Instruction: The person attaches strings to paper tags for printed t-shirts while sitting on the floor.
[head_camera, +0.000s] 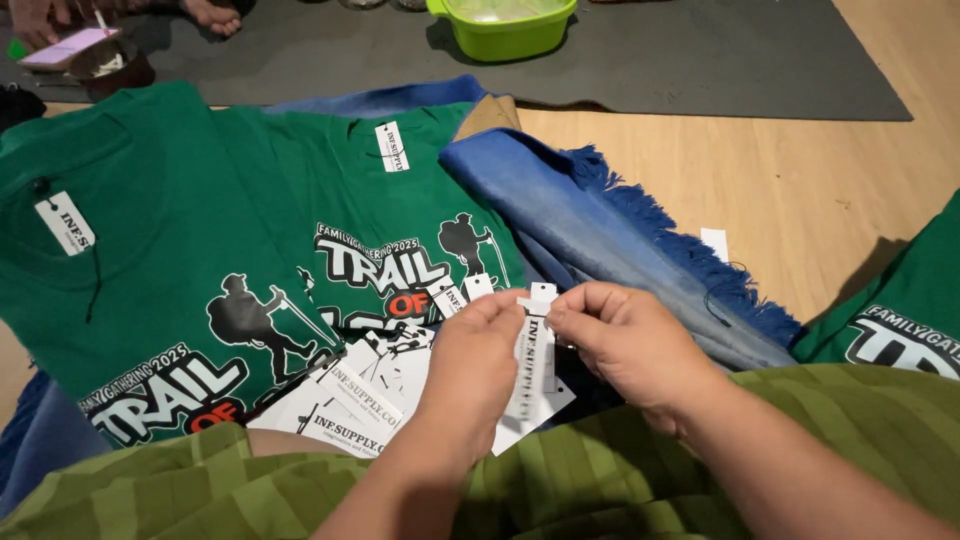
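Both hands pinch one white hang tag (537, 335) between them — the left hand (470, 365) closed on its near edge, the right hand (625, 345) on the other. Just left of that tag lies a loose pile of tags (365, 395), seemingly not yet attached. Beyond the tag, two green printed shirts (200, 250) already carry tags at their collars; right of them, a blue fringed cloth (600, 230) — farther still, a lime green tub (503, 27).
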